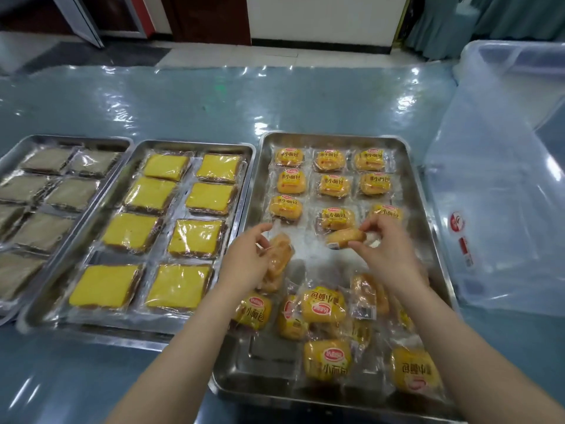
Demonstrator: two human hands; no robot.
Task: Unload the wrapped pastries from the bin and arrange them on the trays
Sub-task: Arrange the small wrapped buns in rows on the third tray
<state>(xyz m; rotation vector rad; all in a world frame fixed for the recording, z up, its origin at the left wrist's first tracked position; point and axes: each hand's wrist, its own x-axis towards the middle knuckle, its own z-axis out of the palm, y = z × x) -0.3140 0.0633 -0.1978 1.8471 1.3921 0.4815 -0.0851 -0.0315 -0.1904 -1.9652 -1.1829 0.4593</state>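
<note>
Wrapped pastries (333,185): nine in neat rows at far end of right tray (428,191); loose heap at near end.
Left hand (244,261): fingers curled round one bun (279,255).
Right hand (388,249): pinches another bun (344,238) above the tray.
Bin (501,185): clear, right of tray.

This looks like a canteen or catering serving room. A long counter (214,102) under glossy plastic sheeting carries three steel trays (336,137) side by side near its front edge, filled with rows of factory-wrapped pastries (334,185), yellow cake slices (166,166) and brown slices (73,194). A clear plastic storage bin (495,179) sits at the counter's right end. Beyond lie tiled floor, white wall and teal curtains (458,22).
</note>
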